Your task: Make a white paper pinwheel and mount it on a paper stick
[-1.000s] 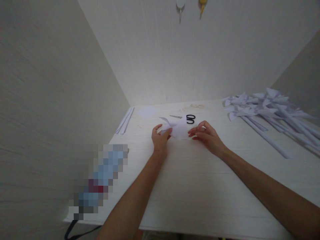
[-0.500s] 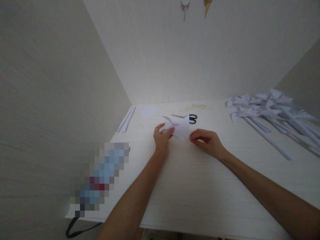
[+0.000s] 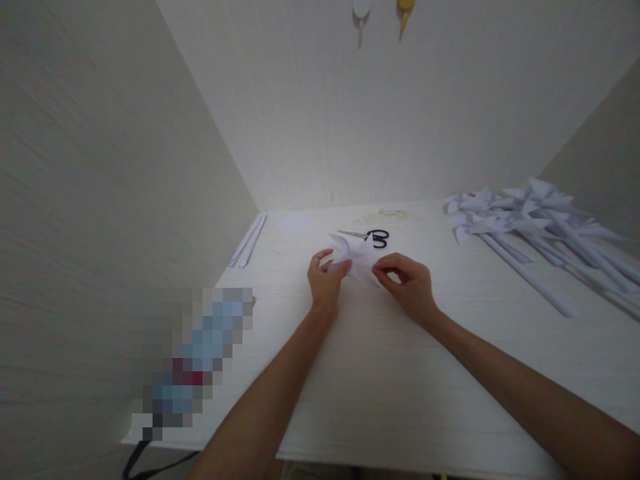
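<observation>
A white paper pinwheel (image 3: 356, 252), partly folded with curling points, is held just above the table in front of me. My left hand (image 3: 325, 275) is closed on its left side, the thumb pressed near the middle of the paper. At the right edge, the thumb and fingertips of my right hand (image 3: 407, 281) pinch a corner of the same paper. Just behind the pinwheel lie scissors (image 3: 379, 239) with black handles, their blades pointing left; one paper point overlaps them.
Finished paper pinwheels on rolled sticks (image 3: 530, 227) are heaped at the right. Flat paper strips (image 3: 249, 241) and a pale paper sheet (image 3: 293, 221) lie at the back left. A blurred-out blue object (image 3: 213, 340) sits near the left edge. Two hooks (image 3: 361, 10) are on the back wall.
My right hand has moved slightly left and now pinches the paper's corner. The paper's right side has gone from a broad flat flap to separate points. The view has shifted slightly.
</observation>
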The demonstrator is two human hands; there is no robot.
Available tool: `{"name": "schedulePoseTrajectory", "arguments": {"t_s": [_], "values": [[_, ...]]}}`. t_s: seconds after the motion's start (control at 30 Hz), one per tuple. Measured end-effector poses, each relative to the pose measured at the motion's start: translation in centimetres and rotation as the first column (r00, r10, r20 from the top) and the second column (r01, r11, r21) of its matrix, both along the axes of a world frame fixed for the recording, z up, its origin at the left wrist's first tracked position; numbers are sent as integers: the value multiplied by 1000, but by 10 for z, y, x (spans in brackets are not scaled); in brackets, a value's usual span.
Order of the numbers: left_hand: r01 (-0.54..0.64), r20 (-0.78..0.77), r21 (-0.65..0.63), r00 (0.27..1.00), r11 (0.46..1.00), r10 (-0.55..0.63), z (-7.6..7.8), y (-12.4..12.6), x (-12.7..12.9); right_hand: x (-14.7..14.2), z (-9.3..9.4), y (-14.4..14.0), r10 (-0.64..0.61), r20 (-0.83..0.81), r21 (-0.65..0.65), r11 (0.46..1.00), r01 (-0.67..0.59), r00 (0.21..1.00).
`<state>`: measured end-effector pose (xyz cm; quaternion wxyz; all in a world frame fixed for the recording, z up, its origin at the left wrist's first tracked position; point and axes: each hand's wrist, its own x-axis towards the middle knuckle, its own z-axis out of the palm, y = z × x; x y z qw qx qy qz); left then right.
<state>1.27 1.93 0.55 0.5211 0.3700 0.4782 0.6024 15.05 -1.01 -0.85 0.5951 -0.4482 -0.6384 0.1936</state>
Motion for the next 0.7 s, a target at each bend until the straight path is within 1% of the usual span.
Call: {"name": "schedulePoseTrajectory", "arguments": {"t_s": [0.1, 0.17, 0.43, 0.53, 0.7], "values": [[31, -17, 7, 999, 999, -31, 1, -3, 3, -2, 3, -2, -95, 85, 66, 994, 90, 992], [50, -18, 16, 999, 999, -49, 1, -4, 5, -3, 4, -2, -119, 123, 110, 988, 106, 985], [30, -46, 22, 998, 999, -29, 0, -4, 5, -5, 5, 0, -151, 204, 135, 983, 125, 967], [32, -39, 33, 999, 999, -30, 0, -4, 4, -5, 4, 0, -146, 203, 143, 983, 118, 968], [39, -27, 37, 999, 999, -38, -1, -3, 4, -4, 3, 2, -141, 191, 111, 986, 121, 972]]}}
